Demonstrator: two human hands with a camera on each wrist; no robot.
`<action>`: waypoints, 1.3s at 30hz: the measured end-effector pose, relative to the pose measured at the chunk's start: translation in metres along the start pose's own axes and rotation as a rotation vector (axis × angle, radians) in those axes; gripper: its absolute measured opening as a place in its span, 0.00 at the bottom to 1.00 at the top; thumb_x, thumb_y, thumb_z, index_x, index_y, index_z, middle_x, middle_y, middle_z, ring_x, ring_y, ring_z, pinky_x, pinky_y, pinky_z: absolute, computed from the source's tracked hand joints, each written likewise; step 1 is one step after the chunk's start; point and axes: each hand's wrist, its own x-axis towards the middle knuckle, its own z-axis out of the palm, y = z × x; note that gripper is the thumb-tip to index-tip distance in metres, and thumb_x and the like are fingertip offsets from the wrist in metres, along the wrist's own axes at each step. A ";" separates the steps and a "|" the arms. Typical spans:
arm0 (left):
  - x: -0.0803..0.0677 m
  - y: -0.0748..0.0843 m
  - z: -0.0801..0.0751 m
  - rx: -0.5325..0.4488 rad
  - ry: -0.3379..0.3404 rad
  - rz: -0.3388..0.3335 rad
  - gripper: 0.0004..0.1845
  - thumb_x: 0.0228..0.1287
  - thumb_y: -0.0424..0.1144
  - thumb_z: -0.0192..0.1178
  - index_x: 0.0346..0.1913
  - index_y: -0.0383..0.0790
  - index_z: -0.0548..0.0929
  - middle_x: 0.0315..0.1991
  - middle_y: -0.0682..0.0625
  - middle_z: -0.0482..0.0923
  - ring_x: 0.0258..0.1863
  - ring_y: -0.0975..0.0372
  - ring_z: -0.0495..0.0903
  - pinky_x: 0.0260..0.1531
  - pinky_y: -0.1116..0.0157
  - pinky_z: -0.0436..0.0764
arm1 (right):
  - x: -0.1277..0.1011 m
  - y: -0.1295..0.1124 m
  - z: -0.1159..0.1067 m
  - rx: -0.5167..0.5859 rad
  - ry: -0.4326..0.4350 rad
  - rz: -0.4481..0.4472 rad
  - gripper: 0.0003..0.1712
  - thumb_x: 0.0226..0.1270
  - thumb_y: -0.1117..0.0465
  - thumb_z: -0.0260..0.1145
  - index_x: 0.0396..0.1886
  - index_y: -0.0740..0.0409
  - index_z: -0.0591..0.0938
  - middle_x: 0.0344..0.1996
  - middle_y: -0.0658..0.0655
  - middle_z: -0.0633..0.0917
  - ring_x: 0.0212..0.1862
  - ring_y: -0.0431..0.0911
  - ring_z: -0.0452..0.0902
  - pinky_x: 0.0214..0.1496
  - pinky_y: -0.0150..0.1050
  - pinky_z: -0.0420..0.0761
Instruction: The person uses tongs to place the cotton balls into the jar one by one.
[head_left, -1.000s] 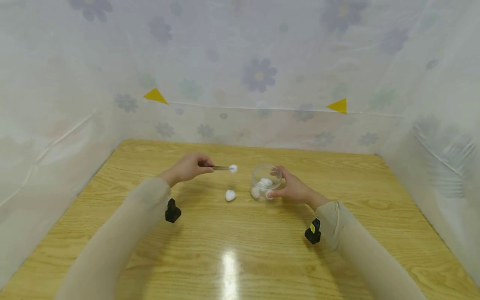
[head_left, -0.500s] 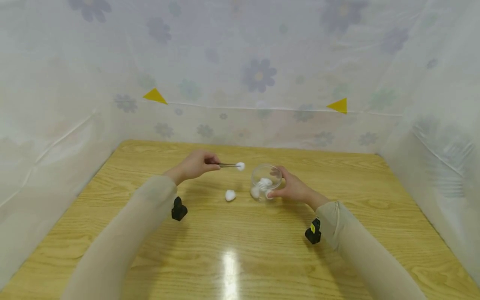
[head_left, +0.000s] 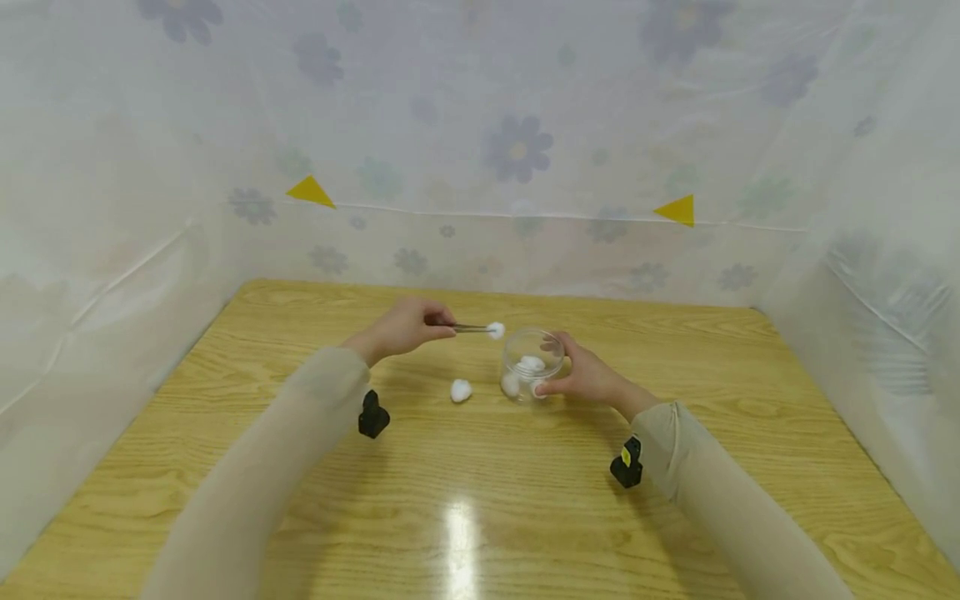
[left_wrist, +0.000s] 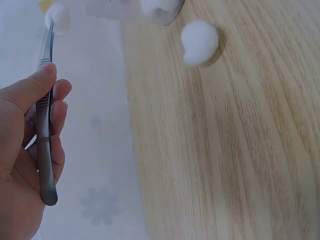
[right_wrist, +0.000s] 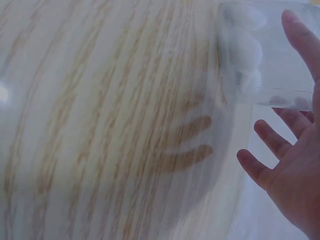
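Note:
My left hand (head_left: 408, 327) pinches a pair of metal tweezers (left_wrist: 45, 145) between thumb and fingers. The tweezers' tips hold a white cotton ball (head_left: 496, 331), raised above the table just left of the jar's rim. A clear round jar (head_left: 532, 340) stands on the table with several cotton balls (right_wrist: 245, 52) inside. Thumb and fingers of my right hand (head_left: 588, 377) grip that jar from its right side. Left of the jar, another cotton ball (left_wrist: 200, 42) lies loose on the wood.
The wood-grain table (head_left: 480, 467) is walled at the back and both sides by a pale flower-print sheet (head_left: 450, 125). Two yellow triangles (head_left: 311, 192) mark the back sheet. Black wrist devices (head_left: 372, 415) hang below both sleeves.
My left hand has moved right and slightly away, carrying the cotton ball in the tweezers closer to the jar. The right hand, the jar and the loose cotton ball have stayed put.

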 end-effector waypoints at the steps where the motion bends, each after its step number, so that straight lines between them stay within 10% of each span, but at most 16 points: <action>1: 0.001 0.001 0.000 0.000 -0.002 -0.002 0.10 0.65 0.39 0.59 0.43 0.38 0.83 0.38 0.47 0.83 0.41 0.53 0.80 0.40 0.61 0.78 | 0.000 0.000 0.000 0.000 0.000 -0.001 0.56 0.53 0.49 0.73 0.73 0.57 0.49 0.69 0.61 0.63 0.71 0.60 0.53 0.67 0.60 0.58; 39: 0.028 0.027 0.025 0.024 -0.034 0.062 0.09 0.65 0.40 0.59 0.44 0.40 0.82 0.40 0.48 0.83 0.40 0.60 0.81 0.43 0.64 0.79 | 0.000 -0.002 -0.002 0.005 -0.009 0.013 0.57 0.53 0.49 0.73 0.73 0.60 0.48 0.69 0.61 0.64 0.71 0.60 0.52 0.67 0.61 0.58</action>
